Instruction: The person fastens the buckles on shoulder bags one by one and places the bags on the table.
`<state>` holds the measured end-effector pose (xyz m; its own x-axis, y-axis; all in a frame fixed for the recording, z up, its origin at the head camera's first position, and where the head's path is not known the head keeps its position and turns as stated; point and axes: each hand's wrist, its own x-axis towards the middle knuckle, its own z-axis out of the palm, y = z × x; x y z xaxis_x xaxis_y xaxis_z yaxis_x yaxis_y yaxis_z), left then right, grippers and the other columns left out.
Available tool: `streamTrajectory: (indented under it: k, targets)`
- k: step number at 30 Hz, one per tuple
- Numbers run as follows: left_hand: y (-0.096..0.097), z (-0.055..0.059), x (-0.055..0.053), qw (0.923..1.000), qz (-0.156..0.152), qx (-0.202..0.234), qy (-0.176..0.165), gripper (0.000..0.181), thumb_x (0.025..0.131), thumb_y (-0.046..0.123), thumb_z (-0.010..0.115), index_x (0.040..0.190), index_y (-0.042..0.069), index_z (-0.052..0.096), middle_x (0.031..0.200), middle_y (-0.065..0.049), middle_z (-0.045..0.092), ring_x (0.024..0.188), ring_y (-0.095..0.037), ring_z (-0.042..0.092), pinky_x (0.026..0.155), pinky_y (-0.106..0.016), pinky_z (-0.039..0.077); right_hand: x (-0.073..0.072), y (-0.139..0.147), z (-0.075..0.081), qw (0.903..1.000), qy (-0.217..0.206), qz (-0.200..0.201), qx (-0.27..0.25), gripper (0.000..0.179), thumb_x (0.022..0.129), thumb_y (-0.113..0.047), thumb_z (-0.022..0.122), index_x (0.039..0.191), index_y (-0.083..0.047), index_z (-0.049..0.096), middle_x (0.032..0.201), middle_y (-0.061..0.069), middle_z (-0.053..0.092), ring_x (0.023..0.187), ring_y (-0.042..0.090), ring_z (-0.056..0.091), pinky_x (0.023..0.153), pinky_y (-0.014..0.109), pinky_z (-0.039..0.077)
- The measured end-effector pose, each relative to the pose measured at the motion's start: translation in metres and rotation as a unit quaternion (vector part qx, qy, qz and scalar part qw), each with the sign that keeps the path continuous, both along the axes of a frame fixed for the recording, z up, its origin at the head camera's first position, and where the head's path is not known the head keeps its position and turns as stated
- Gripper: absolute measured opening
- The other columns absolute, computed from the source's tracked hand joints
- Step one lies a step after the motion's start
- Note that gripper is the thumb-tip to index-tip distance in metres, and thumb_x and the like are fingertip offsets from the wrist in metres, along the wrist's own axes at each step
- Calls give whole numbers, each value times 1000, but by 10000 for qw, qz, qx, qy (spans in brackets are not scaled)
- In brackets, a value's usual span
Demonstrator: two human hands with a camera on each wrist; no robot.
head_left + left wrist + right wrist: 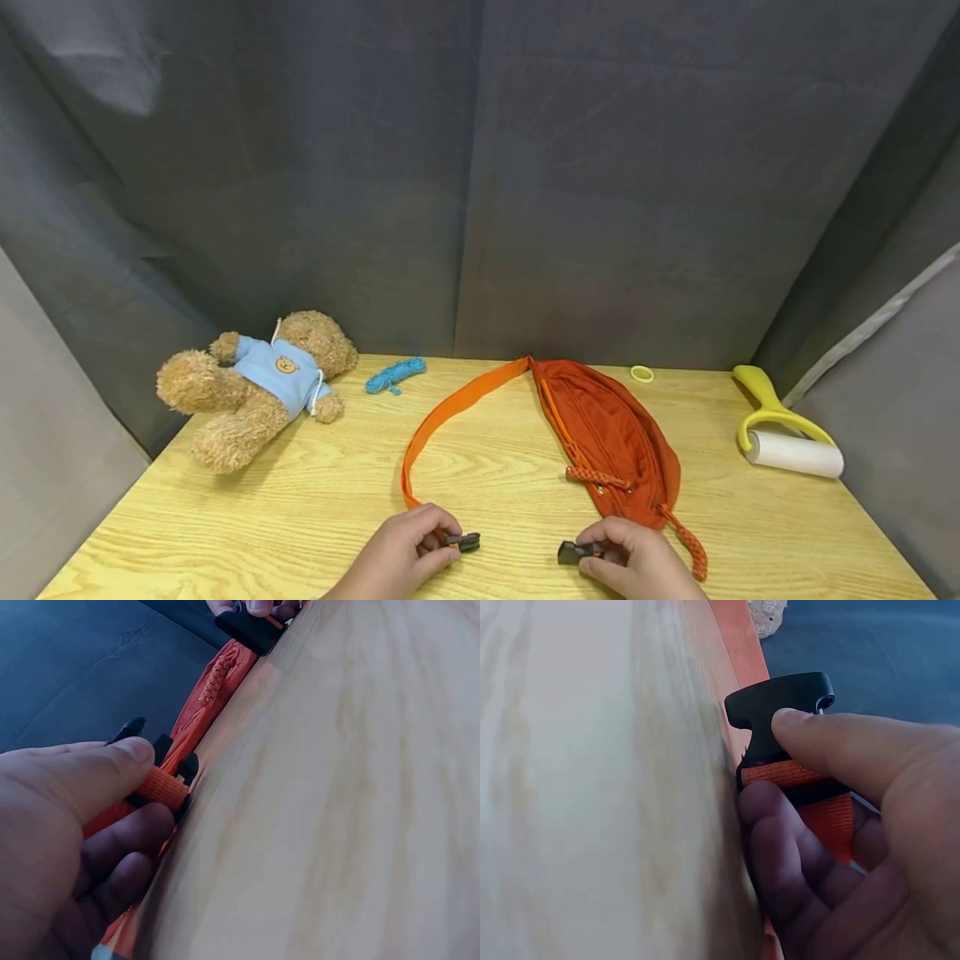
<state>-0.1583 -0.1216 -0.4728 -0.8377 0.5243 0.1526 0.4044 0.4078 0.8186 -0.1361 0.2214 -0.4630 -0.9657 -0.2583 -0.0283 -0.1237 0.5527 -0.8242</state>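
Note:
An orange-red waist bag (618,425) lies on the table, its orange strap (442,412) curving round to the left. At the strap's end my left hand (408,552) pinches the pronged half (469,542) of a black side-release buckle; its prongs (187,766) point right, past the thumb. My right hand (637,557) grips the socket half (567,552), thumb (799,727) on top and fingers beneath the orange webbing. The socket's wide mouth faces left. Both halves are held low over the table, a gap apart and roughly in line.
A teddy bear (281,375) in a blue hoodie lies at the back left, beside a bundle of blue cord (395,375). A yellow ring (642,374) is behind the bag. At the right stands a yellow-handled lint roller (795,452). Dark curtains (480,183) hang behind the table.

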Motion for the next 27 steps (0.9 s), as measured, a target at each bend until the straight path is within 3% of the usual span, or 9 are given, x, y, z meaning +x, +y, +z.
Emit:
streamTrajectory:
  k: [6, 13, 21, 27]
  targets:
    - [-1, 1, 0, 9999, -26, 7, 111, 10, 97, 20, 69, 106, 20, 66, 99, 12, 62, 84, 1, 61, 70, -21, 54, 3, 2, -1, 9998, 177, 105, -56, 21, 85, -16, 81, 103, -9, 72, 81, -1, 62, 64, 4, 52, 56, 23, 46]
    - [-1, -2, 2, 9997, 13, 124, 196, 9, 97, 22, 69, 106, 22, 68, 100, 8, 65, 84, 0, 62, 71, -22, 55, 4, 1, 0, 9996, 188, 74, -194, 23, 86, -17, 80, 105, -9, 72, 79, -3, 60, 62, 4, 51, 55, 23, 46]
    - [1, -4, 3, 9986, -66, 218, 479, 11, 97, 23, 68, 108, 23, 70, 99, 8, 65, 82, 0, 59, 68, -22, 54, 5, -1, -3, 9987, 368, 74, -346, 20, 86, -21, 81, 103, -13, 76, 86, -5, 63, 67, 4, 54, 58, 24, 48]
    - [2, -6, 4, 9984, -113, 305, 461, 11, 97, 23, 68, 108, 23, 71, 100, 11, 65, 81, 0, 59, 67, -22, 54, 5, -3, -6, 9976, 525, 197, -413, 19, 86, -22, 80, 103, -14, 77, 88, -6, 63, 67, 4, 54, 57, 24, 48]
